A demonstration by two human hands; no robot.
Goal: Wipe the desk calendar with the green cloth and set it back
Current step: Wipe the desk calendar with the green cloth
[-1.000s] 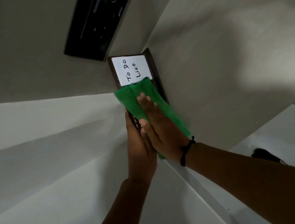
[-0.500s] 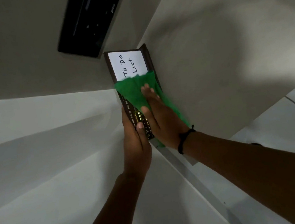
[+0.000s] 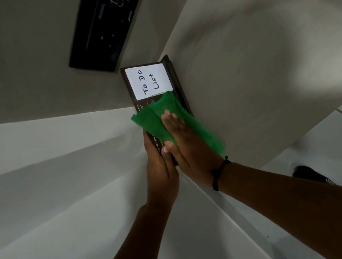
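Dim light, view looking down over both forearms. The left hand (image 3: 159,169) is gripping the near end of the desk calendar (image 3: 179,85), fingers wrapped along its left edge, thumb lying on the face beside the month labels. The calendar is a dark brown board, being held up off the surfaces, long axis running away from the person toward the corner where the grey walls are meeting. A white note (image 3: 149,81) reading "To Do List" is sitting on its far half. The right hand (image 3: 185,140) is lying flat, fingers extended, pressing the green cloth (image 3: 158,116) against the middle of the calendar face; not clenched, just palm-down on the fabric. The cloth is spreading out past the hand on both sides, its far edge just touching the note's lower corner. A black wristband (image 3: 218,171) is circling the right wrist. A black panel (image 3: 103,26) is showing on the wall beyond the calendar.
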